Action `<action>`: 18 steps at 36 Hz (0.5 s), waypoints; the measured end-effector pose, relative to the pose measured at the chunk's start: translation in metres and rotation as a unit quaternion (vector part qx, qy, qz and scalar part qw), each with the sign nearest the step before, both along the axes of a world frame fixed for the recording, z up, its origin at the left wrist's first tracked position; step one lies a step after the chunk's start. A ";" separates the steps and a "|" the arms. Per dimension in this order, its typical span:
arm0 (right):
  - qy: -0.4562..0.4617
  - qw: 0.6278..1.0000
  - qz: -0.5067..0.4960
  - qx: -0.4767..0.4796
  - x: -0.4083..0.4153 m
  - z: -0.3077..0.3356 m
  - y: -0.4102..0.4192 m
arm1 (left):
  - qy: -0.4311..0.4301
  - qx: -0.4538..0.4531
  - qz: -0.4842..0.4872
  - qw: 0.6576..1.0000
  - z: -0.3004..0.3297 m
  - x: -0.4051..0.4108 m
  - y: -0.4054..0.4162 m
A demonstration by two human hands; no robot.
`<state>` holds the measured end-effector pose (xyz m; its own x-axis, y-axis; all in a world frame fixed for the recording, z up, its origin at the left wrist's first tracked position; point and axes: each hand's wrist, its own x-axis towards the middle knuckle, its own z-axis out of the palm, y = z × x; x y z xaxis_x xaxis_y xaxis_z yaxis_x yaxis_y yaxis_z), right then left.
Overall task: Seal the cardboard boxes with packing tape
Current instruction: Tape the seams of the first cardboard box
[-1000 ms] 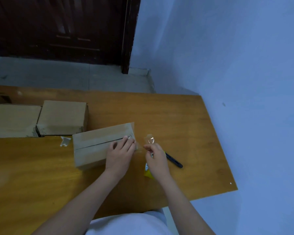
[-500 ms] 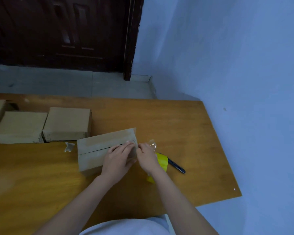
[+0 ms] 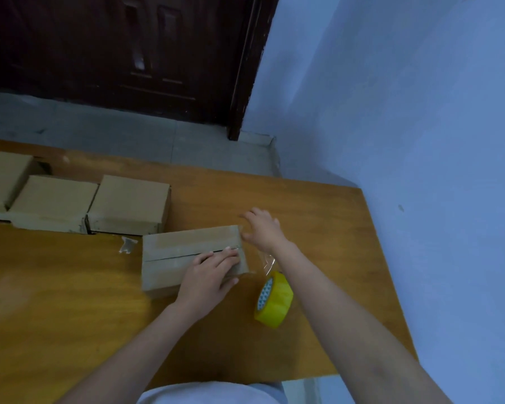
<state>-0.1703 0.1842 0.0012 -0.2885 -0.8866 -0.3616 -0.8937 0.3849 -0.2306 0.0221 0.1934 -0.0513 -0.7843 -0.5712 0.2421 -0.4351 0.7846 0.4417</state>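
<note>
A cardboard box (image 3: pixel 175 252) lies on the wooden table (image 3: pixel 70 301) in front of me, with its top seam showing as a dark slit. My left hand (image 3: pixel 209 274) rests flat on the box's right end, fingers straight along the seam. My right hand (image 3: pixel 261 228) hovers at the box's far right corner with fingers spread, touching that edge. A yellow roll of clear packing tape (image 3: pixel 273 300) stands on its edge on the table to the right of the box. A crinkled strip of clear tape (image 3: pixel 267 262) rises from the roll.
Three more cardboard boxes (image 3: pixel 129 204) sit in a row at the back left of the table. A scrap of clear tape (image 3: pixel 127 244) lies on the table left of the box. A blue wall runs along the table's right edge, and a dark door stands behind.
My right hand has let go of the tape roll and moved up to the box's far right corner. The roll now stands alone on the table. The black pen is hidden from view.
</note>
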 end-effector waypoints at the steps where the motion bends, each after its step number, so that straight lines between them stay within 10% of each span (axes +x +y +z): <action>1: 0.012 1.000 0.025 0.010 -0.001 0.001 -0.004 | 0.001 0.003 -0.001 1.000 0.000 0.000 0.000; 18: 0.108 0.968 0.196 0.116 -0.003 0.012 -0.033 | 0.018 0.009 -0.008 1.000 0.001 0.000 0.001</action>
<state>-0.1737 0.1508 0.0132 -0.0373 -0.8452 -0.5331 -0.9992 0.0248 0.0307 0.0225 0.1945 -0.0504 -0.7848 -0.5624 0.2602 -0.4057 0.7837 0.4703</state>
